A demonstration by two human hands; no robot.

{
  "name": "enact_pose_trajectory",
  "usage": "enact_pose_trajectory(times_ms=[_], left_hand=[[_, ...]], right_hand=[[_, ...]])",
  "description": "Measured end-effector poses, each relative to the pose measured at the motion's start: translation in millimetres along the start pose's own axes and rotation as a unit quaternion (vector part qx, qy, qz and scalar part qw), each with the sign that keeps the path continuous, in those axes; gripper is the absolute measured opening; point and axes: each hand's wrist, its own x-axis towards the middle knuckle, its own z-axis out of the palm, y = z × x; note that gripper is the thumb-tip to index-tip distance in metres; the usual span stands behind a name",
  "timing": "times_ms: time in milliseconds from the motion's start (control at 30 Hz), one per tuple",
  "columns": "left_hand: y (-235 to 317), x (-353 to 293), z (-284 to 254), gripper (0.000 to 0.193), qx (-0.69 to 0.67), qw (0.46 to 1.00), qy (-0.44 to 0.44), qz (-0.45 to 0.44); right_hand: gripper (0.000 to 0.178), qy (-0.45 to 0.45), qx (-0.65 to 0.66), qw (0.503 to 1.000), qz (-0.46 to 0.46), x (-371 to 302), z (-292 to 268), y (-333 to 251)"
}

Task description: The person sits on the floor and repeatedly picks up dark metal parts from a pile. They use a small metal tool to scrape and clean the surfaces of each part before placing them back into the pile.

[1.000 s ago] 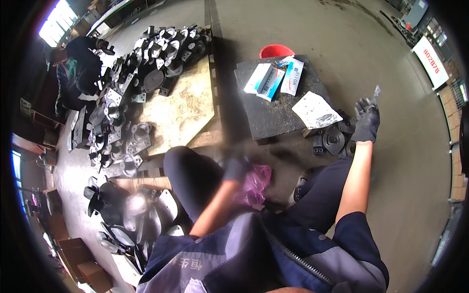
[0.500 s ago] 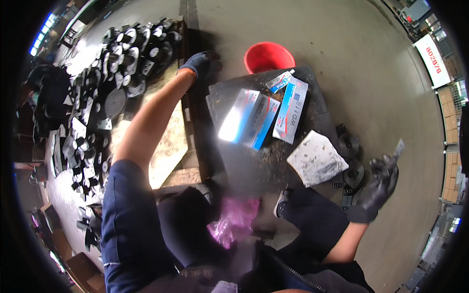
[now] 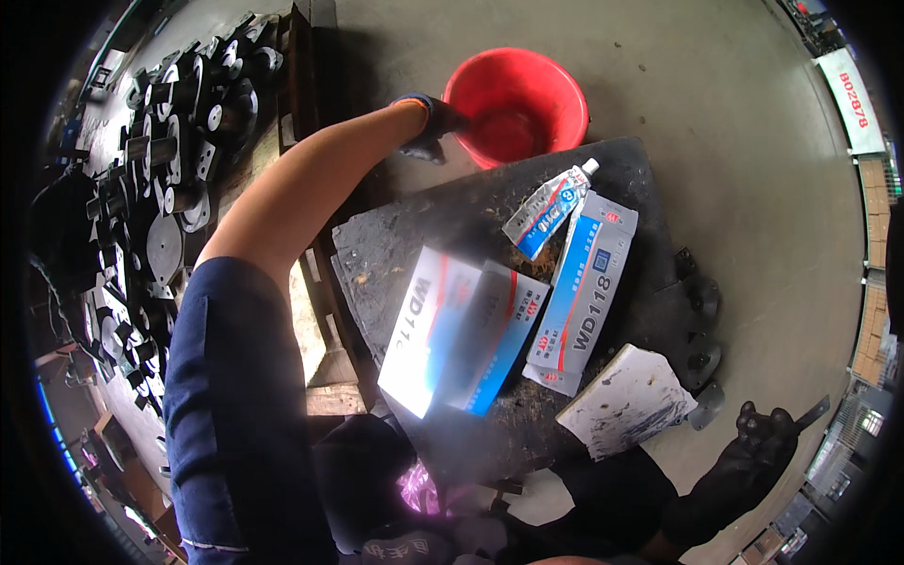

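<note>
The left hand point(image 3: 428, 129) stretches to twelve o'clock by a red basin point(image 3: 513, 85), grip unclear. The right hand point(image 3: 756, 447), at four, clutches a flat strip point(image 3: 815, 411).

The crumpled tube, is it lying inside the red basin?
No, the crumpled tube lies on the dark board, outside the red basin.

One desk point(image 3: 377, 245) bears one tube point(image 3: 549, 211), at least two boxes point(image 3: 586, 292) and one slab point(image 3: 626, 400); one basin point(image 3: 518, 122), two hands point(image 3: 431, 129) and one blade point(image 3: 814, 412) show around it.
</note>
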Motion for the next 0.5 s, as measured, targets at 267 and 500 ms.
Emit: enact_pose_trajectory(times_ms=[267, 500], left_hand=[[5.2, 23.7, -10.6, 0.014, -0.247, 0.935, 0.253, -0.024], [-40.8, 35.2, -53.4, 0.014, -0.350, 0.889, 0.293, 0.025]], right_hand=[[0.042, -0.004, 0.043, 0.998, 0.036, 1.6, 6.3, 1.7], [0.037, -0.015, 0.276, 0.957, 0.094, -4.1, -0.7, 14.4]])
